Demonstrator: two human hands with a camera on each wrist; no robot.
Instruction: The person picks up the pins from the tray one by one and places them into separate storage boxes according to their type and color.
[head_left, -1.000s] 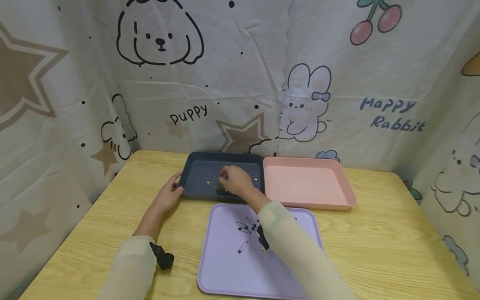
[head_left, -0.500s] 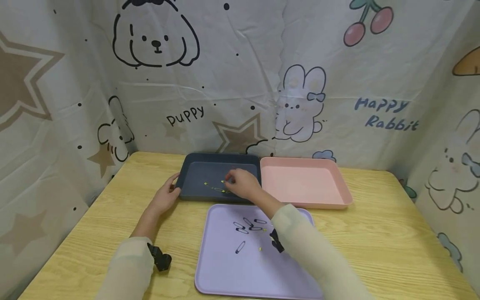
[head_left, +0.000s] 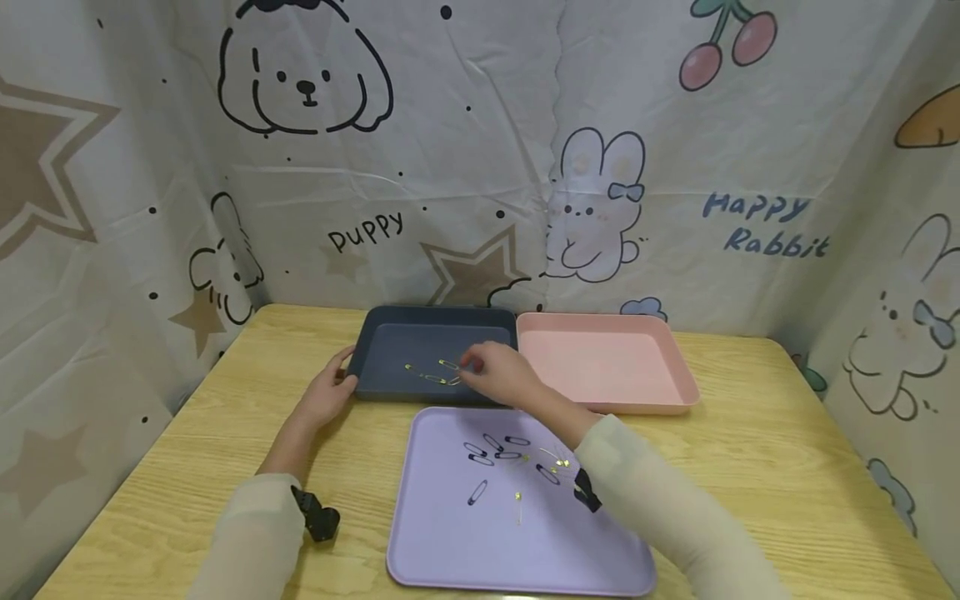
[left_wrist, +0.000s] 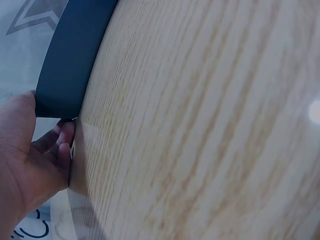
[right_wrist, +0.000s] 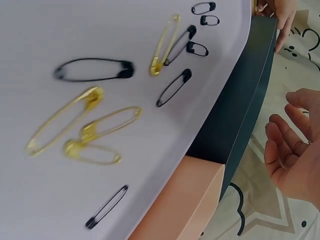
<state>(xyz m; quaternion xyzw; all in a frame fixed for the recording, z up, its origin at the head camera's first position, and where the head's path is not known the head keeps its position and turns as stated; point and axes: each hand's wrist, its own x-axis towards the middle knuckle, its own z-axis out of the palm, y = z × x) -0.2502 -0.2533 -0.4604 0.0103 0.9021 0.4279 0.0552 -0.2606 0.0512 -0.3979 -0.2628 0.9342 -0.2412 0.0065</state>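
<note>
At centre frame, the right hand (head_left: pixel 497 375), its fingers loosely parted and seemingly empty, is just right of gold safety pins (head_left: pixel 437 379) in the dark tray (head_left: pixel 401 346) my left hand (head_left: pixel 328 395) grips; I'd lift straight up, leaving them undisturbed.

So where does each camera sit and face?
Head: worn there, facing forward-down over rectangular lilac tray; left grip, right grip show.
Left wrist: worn there, facing wooden table, rectangular navy tray; left grip shows.
Right wrist: likewise, facing black and gold safety pins; both grips show.
Head and right wrist share the rectangular pink tray.
</note>
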